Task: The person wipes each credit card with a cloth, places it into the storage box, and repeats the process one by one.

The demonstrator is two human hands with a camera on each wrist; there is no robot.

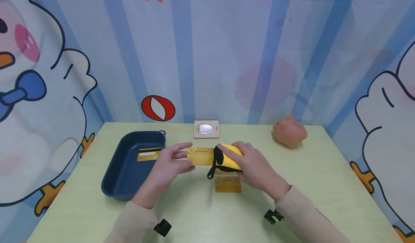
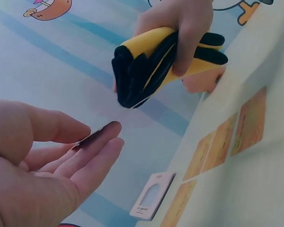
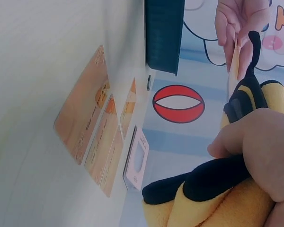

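Note:
My left hand (image 1: 170, 162) pinches a gold bank card (image 1: 201, 156) by its end, between thumb and fingertips. In the left wrist view that card (image 2: 95, 134) shows nearly edge-on. Close to the card's other end, my right hand (image 1: 251, 160) grips a soft yellow-and-black plush pouch (image 1: 231, 160) with a black loop hanging from it. Black-tipped yellow parts of the pouch stick out past the hand in both wrist views. Beneath the pouch, several gold cards (image 1: 228, 184) lie on the table, laid close together; the pouch covers some of them in the head view.
A dark blue tray (image 1: 113, 174) stands left, with a card (image 1: 148, 154) inside, striped side up. A small pale pink box (image 1: 206, 129) with an oval window sits at the back edge. Back right is a pink piggy bank (image 1: 289, 131). A printed cloth hangs behind the table.

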